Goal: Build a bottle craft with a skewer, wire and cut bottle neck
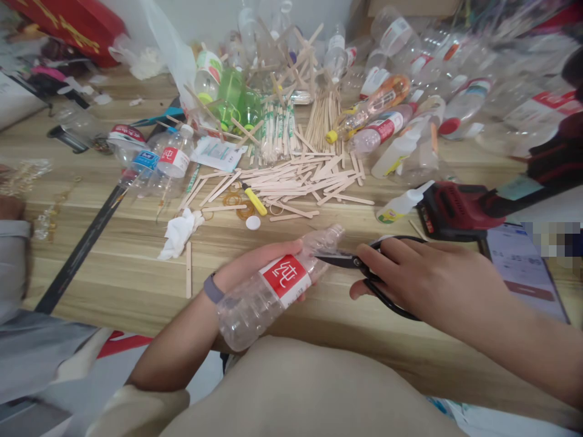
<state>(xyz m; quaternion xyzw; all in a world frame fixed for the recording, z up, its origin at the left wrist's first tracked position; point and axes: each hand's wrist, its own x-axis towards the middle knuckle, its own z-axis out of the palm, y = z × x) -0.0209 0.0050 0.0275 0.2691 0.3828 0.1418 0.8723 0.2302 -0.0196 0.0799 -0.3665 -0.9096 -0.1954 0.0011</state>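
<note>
A clear plastic bottle (pixel 255 309) with a red and white label lies tilted across the front of the table, its neck toward the upper right. Wrapped round it from behind is my left hand (pixel 280 250), most of its fingers hidden by the bottle. My right hand (pixel 401 267) grips the black handles of a pair of scissors (pixel 341 260). The scissor blades meet the bottle at its shoulder, just below the neck; whether they have pierced the plastic I cannot tell.
Loose wooden sticks (pixel 300 182) lie beyond the bottle, with a yellow-handled tool (pixel 255 200) and crumpled tissue (pixel 180 233). A glue bottle (pixel 398 206) and red power tool (pixel 460 209) stand right. Many bottles crowd the back. Another person's sleeve (pixel 13 267) is at left.
</note>
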